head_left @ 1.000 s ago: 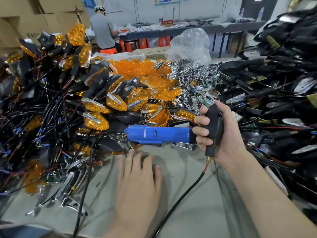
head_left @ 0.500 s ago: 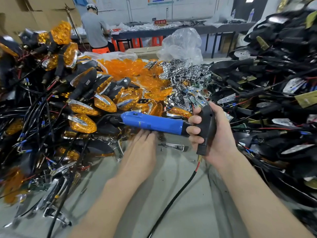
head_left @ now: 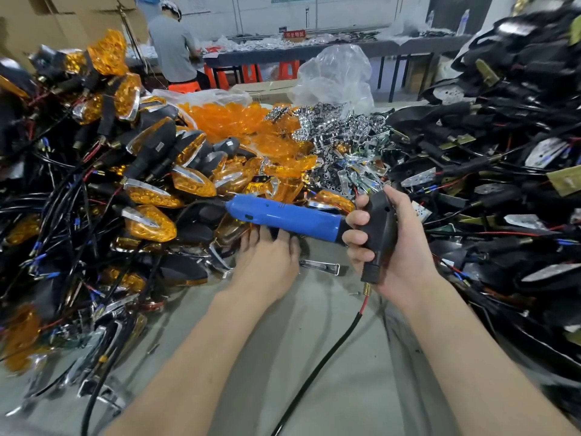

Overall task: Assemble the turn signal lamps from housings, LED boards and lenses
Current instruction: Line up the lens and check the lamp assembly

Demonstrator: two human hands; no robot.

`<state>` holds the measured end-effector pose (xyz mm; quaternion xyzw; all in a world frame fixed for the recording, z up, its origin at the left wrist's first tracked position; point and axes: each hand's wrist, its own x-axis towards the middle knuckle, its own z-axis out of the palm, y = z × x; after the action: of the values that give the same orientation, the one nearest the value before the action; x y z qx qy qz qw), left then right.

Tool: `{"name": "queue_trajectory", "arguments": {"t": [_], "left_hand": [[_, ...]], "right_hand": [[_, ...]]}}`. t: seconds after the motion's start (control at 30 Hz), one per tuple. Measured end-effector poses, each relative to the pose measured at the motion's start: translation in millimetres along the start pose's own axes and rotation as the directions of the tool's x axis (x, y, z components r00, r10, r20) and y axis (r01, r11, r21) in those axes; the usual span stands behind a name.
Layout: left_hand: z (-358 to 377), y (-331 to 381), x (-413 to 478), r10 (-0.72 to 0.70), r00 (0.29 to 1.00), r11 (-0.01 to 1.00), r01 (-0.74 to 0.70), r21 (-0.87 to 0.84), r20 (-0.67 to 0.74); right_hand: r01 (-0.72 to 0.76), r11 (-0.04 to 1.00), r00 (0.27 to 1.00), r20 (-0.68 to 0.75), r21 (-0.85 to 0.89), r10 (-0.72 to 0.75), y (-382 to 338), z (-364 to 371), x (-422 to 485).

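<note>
Our right grip (head_left: 399, 247), at 3 o'clock from the middle of the view, has its fingers and thumb curled tight round the black handle of a blue driver (head_left: 283, 215), whose barrel points toward 9 o'clock. A black cable (head_left: 330, 357) runs from the handle's foot toward 6 o'clock over the grey surface (head_left: 361, 404). Our left grip (head_left: 267, 262) lies palm down just under the barrel, at 6 o'clock from it. Its fingers are stretched forward and fairly straight and hold nothing that we can see, and their blurred tips are at the foot of the lamps (head_left: 147, 223). These amber-and-black lamps, with their tangled wires, are heaped from 8 to 10 o'clock. Loose orange lenses (head_left: 226, 116) are piled at 11 o'clock, with chrome parts (head_left: 339, 127) beside them at 12 to 1 o'clock. Black housings (head_left: 503, 152) with wires fill the side from 2 to 4 o'clock. A small metal clip (head_left: 320, 267) lies on the surface between our two grips. Beyond the piles, a crumpled clear bag (head_left: 336, 73) stands at 12 o'clock.
</note>
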<state>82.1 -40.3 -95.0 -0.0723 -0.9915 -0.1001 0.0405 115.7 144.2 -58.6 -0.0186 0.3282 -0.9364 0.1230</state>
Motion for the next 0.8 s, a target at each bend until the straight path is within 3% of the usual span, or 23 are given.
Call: {"name": "queue_trajectory", "arguments": {"t": [0.33, 0.6, 0.8], "left_hand": [[-17.1, -32.5, -30.9, 0.313, 0.948, 0.93, -0.32, -0.182, -0.063], [-27.7, -44.6, -36.4, 0.338, 0.941, 0.851, -0.313, -0.421, -0.016], [-25.9, -43.8, -47.5, 0.419, 0.905, 0.872, -0.423, -0.245, -0.072]], "right_hand": [[-0.008, 1.0, 0.999, -0.038, -0.026, 0.007, 1.8, 4.9, 0.2], [-0.006, 1.0, 0.999, -0.043, -0.021, 0.006, -0.2, 4.1, 0.9], [0.02, 0.999, 0.999, -0.049, -0.044, -0.022, 0.5, 3.8, 3.0]]}}
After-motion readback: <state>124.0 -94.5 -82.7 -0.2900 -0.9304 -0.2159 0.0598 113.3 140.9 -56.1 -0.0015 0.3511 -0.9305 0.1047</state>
